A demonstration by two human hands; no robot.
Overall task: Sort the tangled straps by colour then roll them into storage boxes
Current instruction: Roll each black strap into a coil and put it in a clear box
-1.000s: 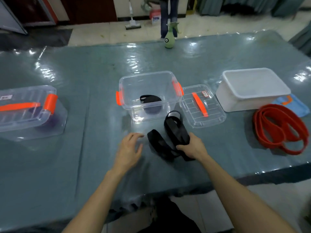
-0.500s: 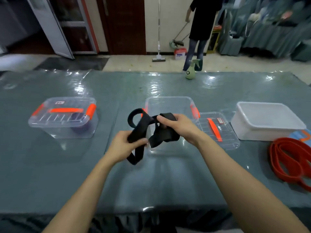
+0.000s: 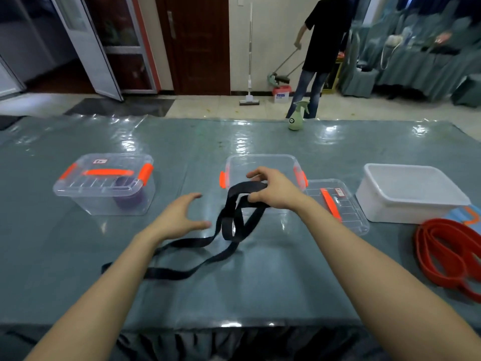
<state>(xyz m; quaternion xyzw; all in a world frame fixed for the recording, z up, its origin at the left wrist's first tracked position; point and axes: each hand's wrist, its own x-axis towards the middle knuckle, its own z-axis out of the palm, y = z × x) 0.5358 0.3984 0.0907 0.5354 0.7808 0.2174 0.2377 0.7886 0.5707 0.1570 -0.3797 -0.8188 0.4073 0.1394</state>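
right hand (image 3: 273, 191) grips the twisted black strap (image 3: 192, 241), left hand (image 3: 179, 217) has its fingers (image 3: 191, 198) spread, holding nothing; yank upward now and I reckon those twists cinch into a knot

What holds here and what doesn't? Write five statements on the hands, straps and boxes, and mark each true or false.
1. The right hand grips the black strap. True.
2. The left hand holds the strap too. False: it is open with its fingers spread and holds nothing.
3. The left clear box has its lid on. True.
4. The red straps lie inside the white tub. False: they lie on the table beside it.
5. The middle clear box is closed. False: it is open, and its loose lid lies to its right.
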